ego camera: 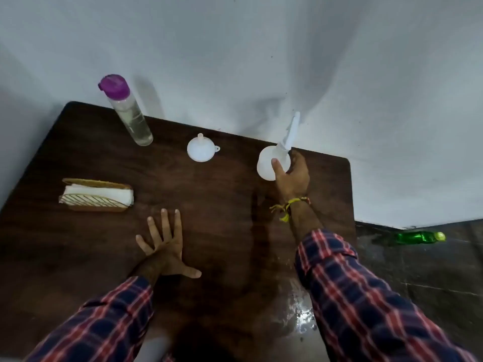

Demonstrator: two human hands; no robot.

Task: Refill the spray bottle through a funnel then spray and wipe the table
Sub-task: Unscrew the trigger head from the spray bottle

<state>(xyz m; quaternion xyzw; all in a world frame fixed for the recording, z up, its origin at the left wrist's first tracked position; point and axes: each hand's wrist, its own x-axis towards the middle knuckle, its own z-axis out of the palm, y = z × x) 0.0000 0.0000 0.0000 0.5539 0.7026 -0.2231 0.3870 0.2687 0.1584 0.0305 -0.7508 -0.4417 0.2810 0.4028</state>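
Observation:
A white spray bottle point(269, 163) stands near the table's far right edge, its nozzle pointing at the wall. My right hand point(291, 177) grips its body, thumb on the near side and fingers round the right. A small white funnel point(199, 148) lies mouth-down at the back middle. A clear bottle with a purple cap point(128, 113) stands at the back left, partly full of clear liquid. My left hand point(164, 249) rests flat on the dark wooden table point(91, 257), fingers spread.
A wooden holder with white napkins point(98, 195) sits at the left. A white wall runs close behind the table. A green bottle point(418, 237) lies on the dark floor to the right. A wet shiny patch point(300, 312) marks the table's near right.

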